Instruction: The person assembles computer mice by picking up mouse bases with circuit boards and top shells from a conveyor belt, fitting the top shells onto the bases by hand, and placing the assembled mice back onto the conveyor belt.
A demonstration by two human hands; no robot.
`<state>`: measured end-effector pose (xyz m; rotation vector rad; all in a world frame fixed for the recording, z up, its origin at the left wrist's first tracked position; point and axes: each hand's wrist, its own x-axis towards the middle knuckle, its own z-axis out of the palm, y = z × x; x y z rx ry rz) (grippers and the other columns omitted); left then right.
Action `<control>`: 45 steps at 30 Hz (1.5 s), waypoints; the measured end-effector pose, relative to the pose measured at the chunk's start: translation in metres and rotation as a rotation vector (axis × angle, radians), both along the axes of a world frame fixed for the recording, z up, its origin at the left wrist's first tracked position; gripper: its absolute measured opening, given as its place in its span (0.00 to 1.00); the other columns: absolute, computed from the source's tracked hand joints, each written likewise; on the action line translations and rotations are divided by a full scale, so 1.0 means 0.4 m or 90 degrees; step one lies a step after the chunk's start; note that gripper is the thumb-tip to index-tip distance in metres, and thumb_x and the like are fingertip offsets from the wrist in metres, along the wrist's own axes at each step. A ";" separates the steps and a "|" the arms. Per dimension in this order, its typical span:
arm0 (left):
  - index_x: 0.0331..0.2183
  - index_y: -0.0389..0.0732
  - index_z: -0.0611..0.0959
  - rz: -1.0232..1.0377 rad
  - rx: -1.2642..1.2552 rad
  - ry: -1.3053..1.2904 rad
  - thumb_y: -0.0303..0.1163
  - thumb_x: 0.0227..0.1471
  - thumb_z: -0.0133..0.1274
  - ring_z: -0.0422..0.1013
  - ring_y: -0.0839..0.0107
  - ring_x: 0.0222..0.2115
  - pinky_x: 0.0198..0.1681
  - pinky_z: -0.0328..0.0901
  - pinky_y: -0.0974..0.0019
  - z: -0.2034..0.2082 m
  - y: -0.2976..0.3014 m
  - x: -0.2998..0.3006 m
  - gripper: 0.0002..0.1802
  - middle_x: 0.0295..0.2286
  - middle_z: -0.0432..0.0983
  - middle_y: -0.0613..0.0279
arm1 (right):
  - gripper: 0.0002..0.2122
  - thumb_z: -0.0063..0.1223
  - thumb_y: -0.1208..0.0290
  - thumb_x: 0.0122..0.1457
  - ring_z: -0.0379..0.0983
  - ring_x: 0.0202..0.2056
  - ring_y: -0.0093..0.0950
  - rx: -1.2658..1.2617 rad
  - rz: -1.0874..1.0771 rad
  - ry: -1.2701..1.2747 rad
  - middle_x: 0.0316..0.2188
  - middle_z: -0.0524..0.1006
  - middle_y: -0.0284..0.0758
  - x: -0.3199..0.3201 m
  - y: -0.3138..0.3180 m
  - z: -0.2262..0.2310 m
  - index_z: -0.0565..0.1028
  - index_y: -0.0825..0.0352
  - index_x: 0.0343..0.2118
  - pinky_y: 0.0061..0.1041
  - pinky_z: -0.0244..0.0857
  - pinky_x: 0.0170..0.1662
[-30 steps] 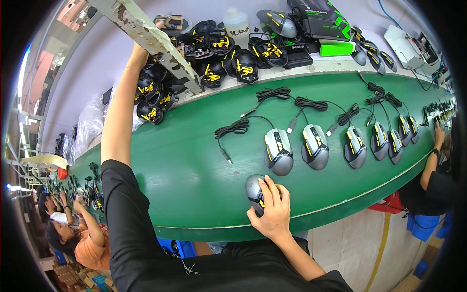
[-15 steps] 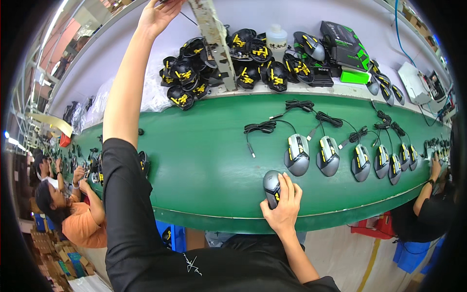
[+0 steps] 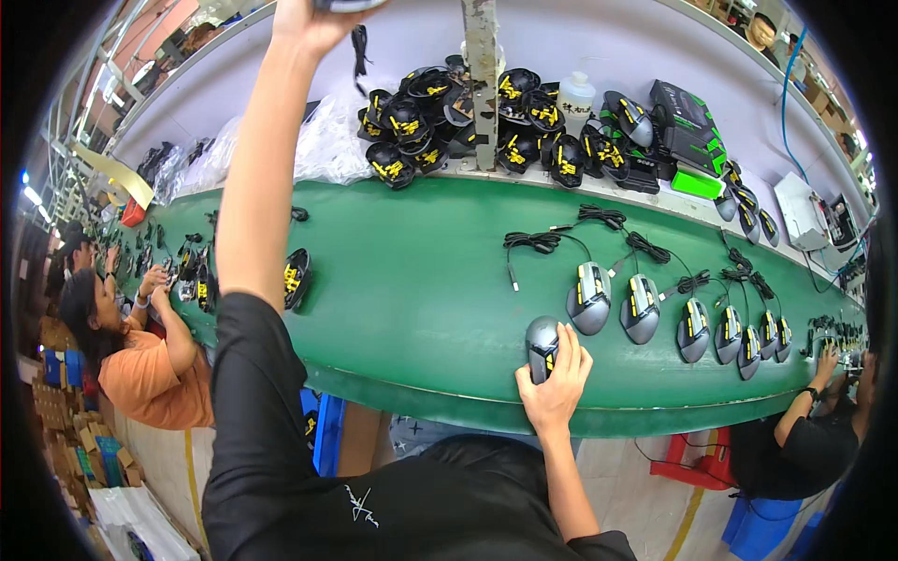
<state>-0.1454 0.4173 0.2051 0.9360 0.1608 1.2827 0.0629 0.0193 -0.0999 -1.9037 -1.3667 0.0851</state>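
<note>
My right hand (image 3: 555, 376) is closed around a grey and black computer mouse (image 3: 543, 332) at the near side of the green work surface (image 3: 402, 280). My left arm stretches far up. At the top edge my left hand (image 3: 313, 26) grips a dark object with a grey rim (image 3: 348, 4), mostly cut off by the frame; it looks like another mouse. A bundled black cable (image 3: 360, 58) hangs beside that hand. Right of my right hand, several finished-looking mice (image 3: 591, 297) with yellow accents and tied cables (image 3: 535, 243) lie in a row.
On the back shelf, black mouse shells with yellow parts (image 3: 407, 122) are heaped around a metal post (image 3: 482, 84). Further right are a white bottle (image 3: 576, 95), a black-green box (image 3: 687, 126) and a white device (image 3: 803, 213). Co-workers sit left (image 3: 154, 379) and right (image 3: 795, 458).
My view has turned, shifting the shelf rightward. My left hand has gone further up, and the hanging cable has come into view. My right hand still holds its mouse.
</note>
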 end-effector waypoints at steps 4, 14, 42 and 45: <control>0.41 0.31 0.73 -0.008 -0.024 0.044 0.36 0.56 0.41 0.74 0.54 0.41 0.48 0.70 0.50 -0.150 -0.237 -0.044 0.19 0.38 0.74 0.45 | 0.35 0.60 0.73 0.42 0.62 0.53 0.48 -0.002 -0.003 -0.006 0.57 0.65 0.48 0.003 -0.007 -0.001 0.65 0.69 0.59 0.42 0.59 0.57; 0.54 0.29 0.69 -0.091 -0.259 -0.012 0.46 0.59 0.37 0.76 0.50 0.38 0.40 0.74 0.47 -0.546 -0.715 0.000 0.32 0.43 0.74 0.35 | 0.35 0.63 0.66 0.45 0.59 0.59 0.45 -0.081 0.094 -0.100 0.58 0.65 0.45 -0.001 0.054 0.022 0.65 0.66 0.59 0.41 0.53 0.60; 0.50 0.29 0.72 0.001 -0.204 0.156 0.41 0.61 0.44 0.79 0.55 0.34 0.31 0.77 0.58 -0.588 -0.720 -0.012 0.25 0.38 0.78 0.43 | 0.16 0.68 0.66 0.50 0.72 0.32 0.19 -0.145 0.443 0.450 0.31 0.80 0.32 -0.133 0.386 0.307 0.81 0.72 0.38 0.19 0.65 0.38; 0.47 0.29 0.73 -0.036 -0.322 0.151 0.39 0.60 0.46 0.79 0.55 0.33 0.29 0.78 0.58 -0.664 -0.789 0.006 0.23 0.37 0.78 0.43 | 0.12 0.68 0.71 0.49 0.76 0.34 0.22 -0.221 0.427 0.558 0.31 0.82 0.35 -0.099 0.320 0.214 0.82 0.72 0.36 0.23 0.69 0.41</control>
